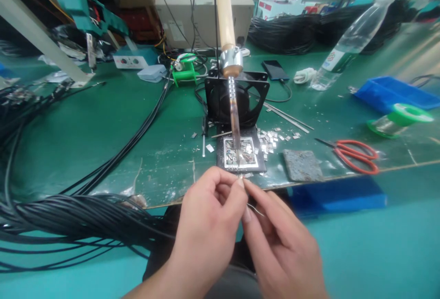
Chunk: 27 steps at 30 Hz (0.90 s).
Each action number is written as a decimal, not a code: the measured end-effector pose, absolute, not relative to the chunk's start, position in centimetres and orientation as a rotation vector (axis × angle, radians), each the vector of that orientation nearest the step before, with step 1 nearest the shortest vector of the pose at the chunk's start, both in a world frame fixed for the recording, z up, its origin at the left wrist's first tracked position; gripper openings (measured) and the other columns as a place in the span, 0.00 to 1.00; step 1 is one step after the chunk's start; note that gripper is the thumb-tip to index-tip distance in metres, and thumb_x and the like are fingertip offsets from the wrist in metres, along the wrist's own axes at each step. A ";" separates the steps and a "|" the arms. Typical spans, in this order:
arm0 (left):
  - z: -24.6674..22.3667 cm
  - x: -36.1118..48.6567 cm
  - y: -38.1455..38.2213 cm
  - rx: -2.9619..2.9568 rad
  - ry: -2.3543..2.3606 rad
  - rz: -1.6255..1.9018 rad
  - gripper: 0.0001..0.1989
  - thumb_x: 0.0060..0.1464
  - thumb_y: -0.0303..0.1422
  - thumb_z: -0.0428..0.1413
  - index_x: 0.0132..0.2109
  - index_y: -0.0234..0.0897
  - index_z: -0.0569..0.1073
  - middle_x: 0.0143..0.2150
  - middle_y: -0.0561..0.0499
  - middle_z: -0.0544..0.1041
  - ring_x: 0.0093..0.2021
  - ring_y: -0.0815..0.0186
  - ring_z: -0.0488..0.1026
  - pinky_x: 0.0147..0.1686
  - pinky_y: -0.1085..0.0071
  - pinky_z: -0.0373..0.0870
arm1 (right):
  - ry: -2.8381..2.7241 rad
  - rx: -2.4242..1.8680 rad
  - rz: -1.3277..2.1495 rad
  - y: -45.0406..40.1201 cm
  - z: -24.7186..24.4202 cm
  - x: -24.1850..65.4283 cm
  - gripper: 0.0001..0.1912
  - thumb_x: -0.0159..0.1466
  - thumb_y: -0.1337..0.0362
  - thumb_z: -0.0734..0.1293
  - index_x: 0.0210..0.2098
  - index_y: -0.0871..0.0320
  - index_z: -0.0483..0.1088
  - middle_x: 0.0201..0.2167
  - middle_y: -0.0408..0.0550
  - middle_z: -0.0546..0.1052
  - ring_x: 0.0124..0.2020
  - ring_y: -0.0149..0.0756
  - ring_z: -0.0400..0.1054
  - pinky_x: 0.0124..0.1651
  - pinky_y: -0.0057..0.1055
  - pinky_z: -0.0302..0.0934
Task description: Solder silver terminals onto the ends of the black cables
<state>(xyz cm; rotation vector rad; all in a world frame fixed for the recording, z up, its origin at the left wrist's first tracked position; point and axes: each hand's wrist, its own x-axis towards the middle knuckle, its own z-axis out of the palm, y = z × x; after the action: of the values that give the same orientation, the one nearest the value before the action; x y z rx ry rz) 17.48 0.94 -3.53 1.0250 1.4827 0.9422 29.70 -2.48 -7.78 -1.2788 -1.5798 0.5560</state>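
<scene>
My left hand (210,212) is closed in a pinch at the table's front edge, thumb against forefinger. What lies in that pinch is too small to make out. Touching it at the fingertips is my right hand (283,239), also closed, with a thin silvery wire (255,209) showing between its thumb and forefinger. Just beyond both hands, a wooden-handled soldering iron (233,111) stands tip down over a white-rimmed square tray (255,145) of small metal pieces. A black fan (259,99) stands upright behind the tray.
Loose metal pieces (270,141) lie right of the tray. Further right are a grey block (302,166), orange-handled scissors (357,156), a solder spool (395,120), a blue bin (395,95) and a tilted-looking bottle (354,42). A thick bundle of black cables (85,218) hangs over the left edge.
</scene>
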 end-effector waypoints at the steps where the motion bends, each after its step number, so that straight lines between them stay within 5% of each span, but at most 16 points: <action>1: -3.6 17.5 1.0 1.024 1.483 0.948 0.09 0.61 0.38 0.59 0.34 0.40 0.74 0.28 0.55 0.78 0.28 0.67 0.74 0.26 0.74 0.70 | -1.581 -1.275 0.556 -2.4 -7.8 29.7 0.20 0.71 0.69 0.66 0.61 0.57 0.74 0.54 0.54 0.82 0.48 0.41 0.81 0.31 0.25 0.75; 27: -3.3 17.5 1.5 1.054 1.509 0.992 0.07 0.61 0.37 0.60 0.34 0.41 0.74 0.29 0.55 0.79 0.27 0.66 0.76 0.26 0.73 0.71 | -1.545 -1.208 0.553 -1.5 -7.3 29.0 0.20 0.70 0.72 0.66 0.60 0.66 0.74 0.44 0.56 0.84 0.36 0.35 0.80 0.29 0.25 0.74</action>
<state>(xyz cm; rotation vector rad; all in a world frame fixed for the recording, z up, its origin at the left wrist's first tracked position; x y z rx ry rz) 17.52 1.51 -3.33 1.0537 1.5086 0.9920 28.98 -1.50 -7.32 -1.2082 -1.5447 0.5530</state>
